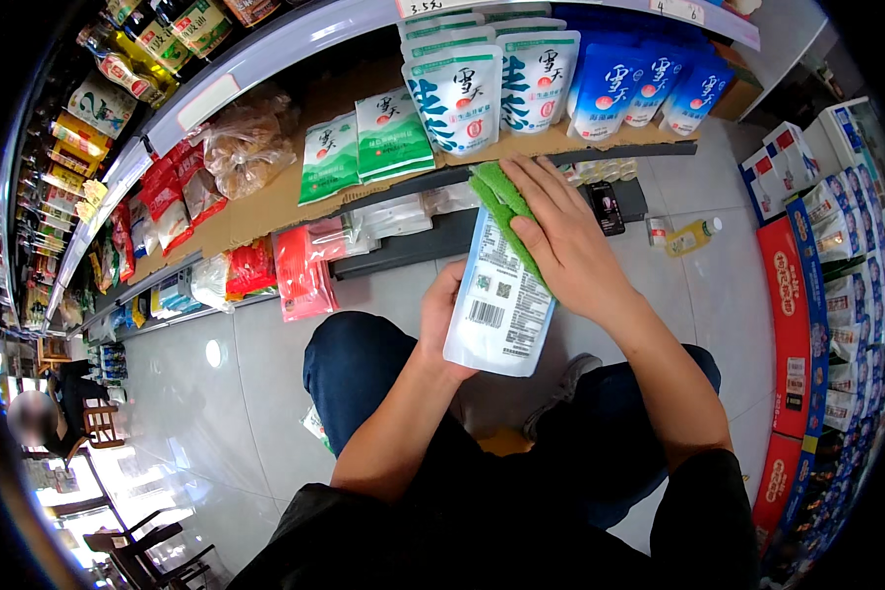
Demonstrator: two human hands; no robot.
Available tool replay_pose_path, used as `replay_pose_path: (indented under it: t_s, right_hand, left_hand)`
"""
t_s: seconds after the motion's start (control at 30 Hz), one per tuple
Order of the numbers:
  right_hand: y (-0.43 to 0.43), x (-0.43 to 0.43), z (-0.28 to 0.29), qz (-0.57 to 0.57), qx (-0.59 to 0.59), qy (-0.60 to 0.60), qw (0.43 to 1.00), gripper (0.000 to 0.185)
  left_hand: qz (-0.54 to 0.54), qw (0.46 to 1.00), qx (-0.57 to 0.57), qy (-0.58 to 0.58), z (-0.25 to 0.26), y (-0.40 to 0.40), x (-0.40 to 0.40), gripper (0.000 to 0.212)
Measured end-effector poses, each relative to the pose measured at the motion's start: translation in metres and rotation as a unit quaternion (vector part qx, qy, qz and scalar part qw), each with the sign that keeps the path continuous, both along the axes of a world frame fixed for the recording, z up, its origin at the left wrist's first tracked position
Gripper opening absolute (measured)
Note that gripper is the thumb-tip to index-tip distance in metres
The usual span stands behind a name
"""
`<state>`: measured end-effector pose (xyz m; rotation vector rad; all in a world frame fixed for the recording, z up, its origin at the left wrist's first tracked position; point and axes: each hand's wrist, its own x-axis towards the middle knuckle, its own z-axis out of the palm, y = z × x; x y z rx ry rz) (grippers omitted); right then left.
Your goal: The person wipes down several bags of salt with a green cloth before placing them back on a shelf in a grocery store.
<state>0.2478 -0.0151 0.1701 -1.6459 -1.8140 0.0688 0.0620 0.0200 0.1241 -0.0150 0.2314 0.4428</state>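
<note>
My left hand (442, 317) holds a white and pale-blue stand-up pouch (497, 310) by its left side and lower end. The pouch's back faces me, with dense print and a barcode. Under my right hand (560, 236) a green cloth (503, 206) is folded over the top and right edge of the pouch, fingers laid flat along it. Just beyond my hands is the cardboard-lined shelf (265, 221). White pouches with green print (457, 103) stand there in rows. Left of them lie two flat green-and-white packets (394, 136).
Blue pouches (604, 92) stand at the shelf's right. Red packets (165, 206) and a bag of brown pieces (250, 144) lie to the left. A phone (606, 208) rests low down, near a bottle of yellow liquid (693, 237) on the tiles. Red cartons (782, 324) line the right side.
</note>
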Motion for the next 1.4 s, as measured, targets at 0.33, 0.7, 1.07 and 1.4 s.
replay_pose_path:
  t_s: [0.33,0.7,1.07,1.4]
  right_hand:
    - [0.012,0.016,-0.009,-0.167,-0.077,0.190,0.964,0.052]
    - [-0.011,0.087,-0.005,-0.127,-0.289,0.451,0.835,0.048]
    - [-0.037,-0.041,-0.014,0.115,-0.276,0.309,0.903,0.067]
    - [-0.034,0.030,-0.039,0.152,-0.311,0.437,0.831,0.042]
  left_hand:
    - [0.011,1.000,-0.013,-0.014,-0.008,-0.001,-0.007,0.045]
    - [0.004,0.997,0.072,-0.039,0.050,-0.002,0.005,0.071]
    - [0.359,0.768,0.460,0.264,0.028,0.009,0.002,0.070]
    - [0.275,0.803,0.432,0.306,0.010,0.028,0.004,0.027]
